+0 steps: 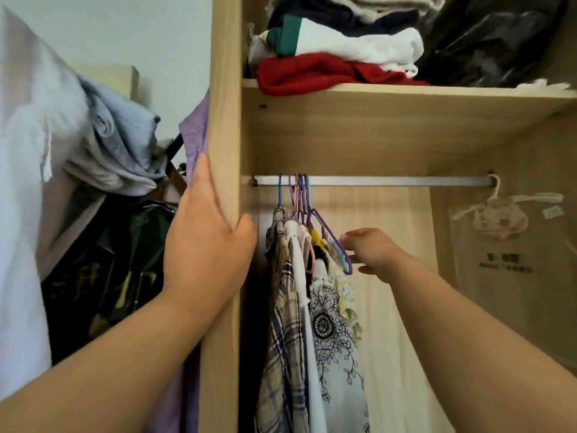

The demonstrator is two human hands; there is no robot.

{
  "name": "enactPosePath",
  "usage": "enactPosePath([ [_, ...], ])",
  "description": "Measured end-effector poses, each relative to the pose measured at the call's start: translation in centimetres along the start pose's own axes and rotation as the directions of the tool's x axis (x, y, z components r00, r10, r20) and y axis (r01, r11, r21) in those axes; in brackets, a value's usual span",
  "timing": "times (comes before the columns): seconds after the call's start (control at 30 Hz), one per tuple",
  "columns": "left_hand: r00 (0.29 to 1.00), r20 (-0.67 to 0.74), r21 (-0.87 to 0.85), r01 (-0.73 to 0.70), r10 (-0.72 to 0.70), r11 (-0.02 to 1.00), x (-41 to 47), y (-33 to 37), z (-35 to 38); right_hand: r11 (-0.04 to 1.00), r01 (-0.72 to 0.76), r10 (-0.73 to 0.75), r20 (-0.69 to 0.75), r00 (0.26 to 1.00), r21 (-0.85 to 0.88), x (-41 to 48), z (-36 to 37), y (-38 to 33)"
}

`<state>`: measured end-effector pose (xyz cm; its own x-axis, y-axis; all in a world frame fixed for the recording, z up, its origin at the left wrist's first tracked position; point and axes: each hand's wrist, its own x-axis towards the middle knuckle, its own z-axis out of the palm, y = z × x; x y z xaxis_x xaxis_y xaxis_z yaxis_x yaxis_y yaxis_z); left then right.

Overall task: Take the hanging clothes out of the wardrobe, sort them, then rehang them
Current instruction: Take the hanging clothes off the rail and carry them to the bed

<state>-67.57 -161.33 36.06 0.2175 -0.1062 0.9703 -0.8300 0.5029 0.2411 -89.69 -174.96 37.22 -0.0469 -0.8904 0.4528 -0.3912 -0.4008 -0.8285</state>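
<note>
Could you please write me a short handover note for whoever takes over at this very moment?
Left hand: open, flat against the wardrobe side panel, thumb on its front edge.
Right hand: fingers curled round the lower end of the purple hanger, which is hooked on the rail.
Clothes: the hanging clothes are bunched at the rail's left end. A small pale garment hangs at the right end.
Done: no removal evident; all of these are on the rail.
Left: lift the hangers out, sort the clothes, rehang them.
</note>
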Motion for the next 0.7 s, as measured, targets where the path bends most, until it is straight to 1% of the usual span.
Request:
enactPosePath([
  [0.07,1.0,-0.02,0.032,0.003,-0.003,0.999,0.0,-0.1,0.1,0.998,-0.051,0.048,0.065,0.997,0.038,0.9,-0.1,0.3],
  [0.2,0.999,-0.035,0.056,-0.012,0.014,0.998,0.0,-0.1,0.3,0.999,-0.021,0.017,0.143,0.99,0.026,2.2,-0.2,0.2],
  [0.3,0.999,-0.042,0.078,-0.009,0.013,0.997,-0.2,0.0,0.3,0.999,-0.003,0.01,0.172,0.985,-0.041,2.8,-0.2,-0.5],
  [0.43,0.999,-0.033,0.089,-0.01,0.013,0.996,-0.5,0.1,0.2,0.991,-0.01,0.036,0.191,0.981,-0.135,3.5,0.4,-0.9],
  [0.5,0.999,-0.038,0.09,-0.016,0.019,0.996,-0.5,0.1,0.1,0.983,-0.02,0.05,0.162,0.986,-0.184,3.6,1.0,-0.8],
  [0.6,0.999,-0.036,0.074,-0.025,0.028,0.997,-0.5,0.0,0.1,0.992,-0.027,0.03,0.023,0.999,-0.127,4.8,1.3,-0.2],
  [0.7,0.999,-0.027,0.081,-0.028,0.03,0.996,-0.5,0.0,0.1,0.995,-0.043,0.034,-0.103,0.994,-0.091,5.6,0.5,0.4],
])
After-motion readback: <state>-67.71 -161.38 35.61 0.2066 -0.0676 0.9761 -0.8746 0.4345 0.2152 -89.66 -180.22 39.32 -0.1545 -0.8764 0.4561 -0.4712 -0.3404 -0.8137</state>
